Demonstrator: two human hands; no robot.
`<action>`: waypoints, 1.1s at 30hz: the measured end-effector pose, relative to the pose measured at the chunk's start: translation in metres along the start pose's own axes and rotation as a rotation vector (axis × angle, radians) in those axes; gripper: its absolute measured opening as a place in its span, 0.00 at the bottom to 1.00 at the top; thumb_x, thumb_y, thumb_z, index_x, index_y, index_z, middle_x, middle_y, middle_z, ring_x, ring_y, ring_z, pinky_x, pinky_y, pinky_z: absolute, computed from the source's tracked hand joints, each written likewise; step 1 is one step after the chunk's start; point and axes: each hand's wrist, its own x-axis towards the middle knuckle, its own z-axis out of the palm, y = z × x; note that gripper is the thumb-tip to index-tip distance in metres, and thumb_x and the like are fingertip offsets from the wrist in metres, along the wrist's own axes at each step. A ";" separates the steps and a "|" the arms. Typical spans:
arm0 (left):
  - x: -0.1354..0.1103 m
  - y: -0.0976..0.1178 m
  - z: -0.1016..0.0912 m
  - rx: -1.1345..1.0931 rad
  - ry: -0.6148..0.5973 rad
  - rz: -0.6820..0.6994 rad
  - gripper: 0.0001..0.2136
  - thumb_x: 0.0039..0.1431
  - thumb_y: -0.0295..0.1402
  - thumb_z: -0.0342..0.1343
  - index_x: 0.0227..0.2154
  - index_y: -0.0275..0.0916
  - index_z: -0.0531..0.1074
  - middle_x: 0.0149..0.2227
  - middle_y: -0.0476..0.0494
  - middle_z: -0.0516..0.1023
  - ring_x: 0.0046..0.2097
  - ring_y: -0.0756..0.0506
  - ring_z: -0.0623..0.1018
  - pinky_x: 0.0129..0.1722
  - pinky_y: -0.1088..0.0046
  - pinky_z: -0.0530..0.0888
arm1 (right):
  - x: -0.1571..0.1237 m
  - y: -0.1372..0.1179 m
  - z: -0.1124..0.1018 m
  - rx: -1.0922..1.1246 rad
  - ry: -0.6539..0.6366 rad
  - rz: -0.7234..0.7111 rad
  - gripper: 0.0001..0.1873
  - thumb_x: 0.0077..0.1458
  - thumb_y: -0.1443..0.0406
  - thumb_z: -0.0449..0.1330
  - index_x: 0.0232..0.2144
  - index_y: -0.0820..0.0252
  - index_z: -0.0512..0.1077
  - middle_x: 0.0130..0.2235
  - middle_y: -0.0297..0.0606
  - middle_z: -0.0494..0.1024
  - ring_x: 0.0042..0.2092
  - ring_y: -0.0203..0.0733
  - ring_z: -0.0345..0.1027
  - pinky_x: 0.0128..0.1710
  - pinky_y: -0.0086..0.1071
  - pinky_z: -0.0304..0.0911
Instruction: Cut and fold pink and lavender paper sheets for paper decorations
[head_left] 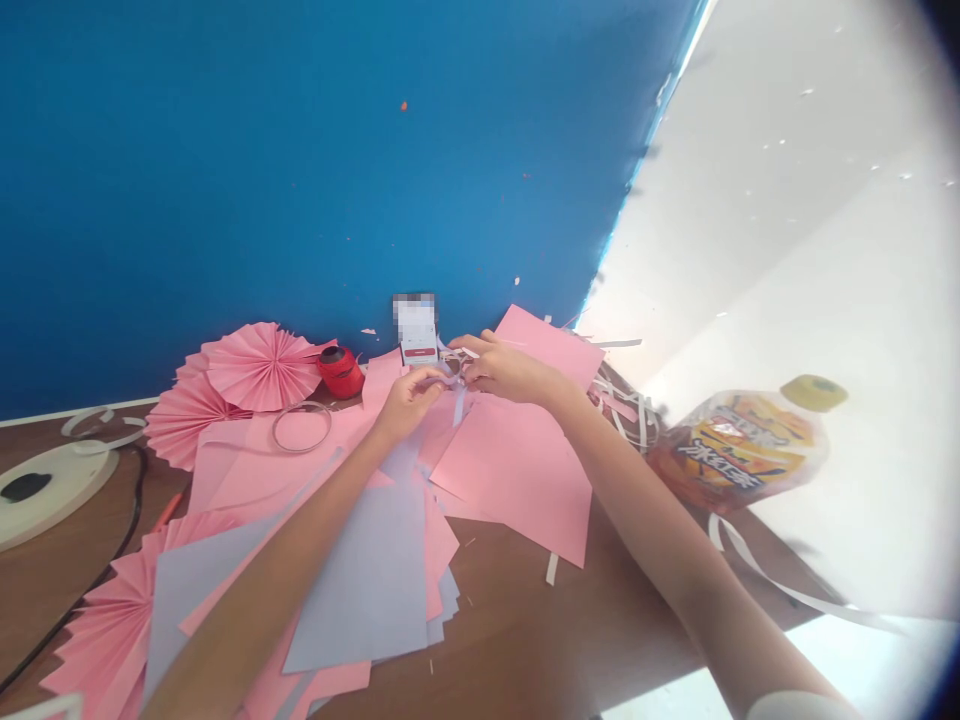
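My left hand [409, 395] and my right hand [499, 368] meet over the far part of a wooden table [525, 620]. Both are closed in a pinch on a small folded piece of pale lilac paper [455, 385], whose strip hangs down between them. Under the hands lie pink paper sheets [517, 465], and lilac sheets [367, 580] lie nearer to me. A phone [416, 330] leans against the blue wall just behind my hands.
Pink pleated paper fans [259, 365] lie at the left by a red spool [341, 372] and a wire ring [301, 427]. A yellow-capped drink bottle [742, 445] lies at the right with white paper strips [630, 405]. A white round device [45, 485] with a black cable sits at the far left.
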 end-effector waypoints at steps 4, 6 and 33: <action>0.001 0.008 -0.004 0.225 -0.015 0.036 0.07 0.57 0.31 0.51 0.34 0.39 0.73 0.38 0.44 0.77 0.42 0.45 0.75 0.40 0.69 0.71 | -0.001 0.000 -0.001 -0.001 -0.043 0.004 0.15 0.56 0.72 0.54 0.21 0.61 0.76 0.58 0.39 0.65 0.43 0.45 0.54 0.41 0.38 0.52; 0.001 0.008 -0.006 0.276 0.022 0.021 0.07 0.57 0.32 0.51 0.34 0.39 0.73 0.36 0.45 0.77 0.40 0.45 0.75 0.38 0.70 0.71 | -0.001 0.002 0.001 0.024 -0.076 -0.007 0.14 0.55 0.72 0.55 0.22 0.61 0.76 0.54 0.40 0.70 0.42 0.45 0.54 0.40 0.37 0.52; -0.020 -0.031 0.006 0.859 -0.526 0.100 0.30 0.66 0.47 0.38 0.65 0.34 0.49 0.67 0.35 0.48 0.68 0.40 0.50 0.64 0.59 0.50 | -0.018 0.013 -0.026 -0.086 0.083 0.381 0.15 0.61 0.68 0.50 0.38 0.61 0.77 0.41 0.45 0.78 0.45 0.47 0.62 0.39 0.34 0.55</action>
